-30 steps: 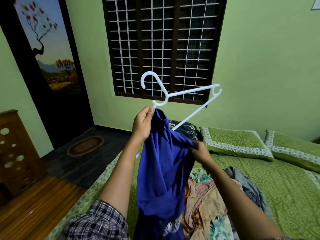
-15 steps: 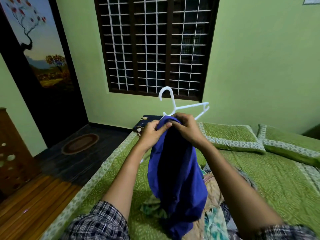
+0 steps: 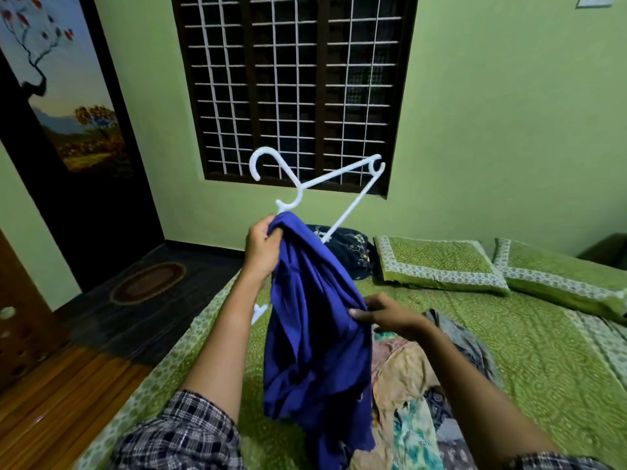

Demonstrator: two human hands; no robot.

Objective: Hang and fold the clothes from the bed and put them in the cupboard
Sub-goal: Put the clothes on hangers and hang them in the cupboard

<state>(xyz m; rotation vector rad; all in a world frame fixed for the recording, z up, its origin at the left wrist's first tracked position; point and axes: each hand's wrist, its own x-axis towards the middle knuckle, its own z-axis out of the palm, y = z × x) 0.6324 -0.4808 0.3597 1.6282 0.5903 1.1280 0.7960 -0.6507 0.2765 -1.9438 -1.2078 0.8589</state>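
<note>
Garment (image 3: pixel 315 334) on hanger (image 3: pixel 299 191): left hand (image 3: pixel 263 252) grips top, right hand (image 3: pixel 390 315) pinches side.

Dk navy/white check sleeves (image 3: pixel 183 432), both arms, to abt elbow; forearms bare.

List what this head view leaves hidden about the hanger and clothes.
Hanger: head view, most of one arm covered by the blue garment.
Left hand: head view, cloth hides whether its grip takes the hanger too.
Clothes pile: head view, partly behind the garment and right forearm, cut off by the bottom edge.
Cupboard: outside the view.
</note>
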